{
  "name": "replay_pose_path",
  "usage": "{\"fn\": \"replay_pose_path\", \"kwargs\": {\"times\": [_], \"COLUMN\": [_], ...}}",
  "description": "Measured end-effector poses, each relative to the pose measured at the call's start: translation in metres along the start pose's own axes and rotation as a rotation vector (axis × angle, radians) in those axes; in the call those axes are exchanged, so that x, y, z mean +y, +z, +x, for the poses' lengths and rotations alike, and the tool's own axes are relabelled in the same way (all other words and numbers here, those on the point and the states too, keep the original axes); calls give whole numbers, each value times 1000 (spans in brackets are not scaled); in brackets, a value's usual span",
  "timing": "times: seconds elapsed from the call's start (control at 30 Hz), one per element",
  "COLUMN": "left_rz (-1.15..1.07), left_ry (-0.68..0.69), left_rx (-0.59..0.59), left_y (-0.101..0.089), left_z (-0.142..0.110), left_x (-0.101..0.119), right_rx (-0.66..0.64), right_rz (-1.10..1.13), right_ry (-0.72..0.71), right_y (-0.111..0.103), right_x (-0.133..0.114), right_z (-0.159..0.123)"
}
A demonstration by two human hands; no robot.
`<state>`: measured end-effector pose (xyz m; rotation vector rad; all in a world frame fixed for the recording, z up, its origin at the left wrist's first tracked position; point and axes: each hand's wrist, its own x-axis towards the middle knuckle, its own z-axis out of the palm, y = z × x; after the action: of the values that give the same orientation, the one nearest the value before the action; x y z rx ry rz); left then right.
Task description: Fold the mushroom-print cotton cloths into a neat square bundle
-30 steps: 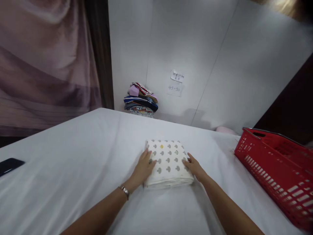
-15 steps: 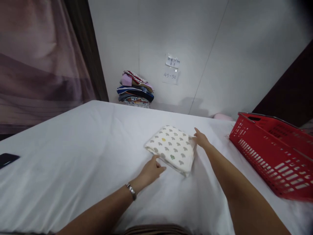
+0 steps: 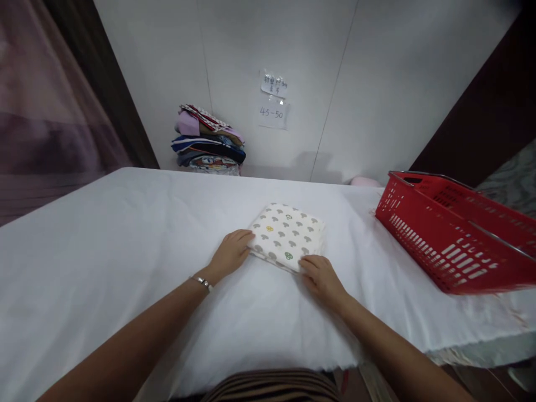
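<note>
A folded white cloth [image 3: 285, 230] with grey mushroom-like prints, plus a yellow and a few green ones, lies flat on the white-covered table. Its left corner is pinched by my left hand [image 3: 231, 251], fingertips on top and thumb hidden at the edge. At the near right corner, my right hand [image 3: 322, 276] has its fingers curled over the cloth's edge. A silver bracelet [image 3: 202, 282] circles my left wrist.
To the right stands a red plastic basket [image 3: 444, 234] with metal handles. Stacked folded fabrics [image 3: 209, 142] rise behind the table's far edge, against a grey wall with paper signs [image 3: 273, 111]. A curtain [image 3: 50, 100] hangs at the left.
My right hand has moved from the cloth's right side to its near right corner. The left hand has shifted from the near edge to the left corner. The view has tilted and shifted.
</note>
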<state>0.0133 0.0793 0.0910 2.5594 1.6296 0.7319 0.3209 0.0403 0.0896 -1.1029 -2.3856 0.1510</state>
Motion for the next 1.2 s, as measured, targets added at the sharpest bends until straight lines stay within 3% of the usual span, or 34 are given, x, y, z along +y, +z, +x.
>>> {"fn": "replay_pose_path", "kwargs": {"times": [0.33,0.53,0.77,0.87,0.97,1.1,1.2], "left_rz": [-110,52,-2,-45,-26,71,103], "left_ry": [-112,-113,-66,-99,-39,35,15], "left_rx": [-39,-172,-134,-102,-29,-23,-56], "left_y": [2,-1,-4,-9,-7,15,32], "left_z": [-1,2,1,10,23,33,32], "left_x": [-12,-17,-26,-17,7,30,27], "right_rx": [51,14,48,75,73,80,84], "right_rz": [-116,-63,-78,-128,-165,-177,-112], "right_ry": [-109,-99,-112,-121,-135,-143,-136], "right_y": [25,19,17,20,23,24,19], "right_x": [17,15,13,11,12,10,8], "right_z": [-15,-20,-21,-19,-18,-20,-21]}}
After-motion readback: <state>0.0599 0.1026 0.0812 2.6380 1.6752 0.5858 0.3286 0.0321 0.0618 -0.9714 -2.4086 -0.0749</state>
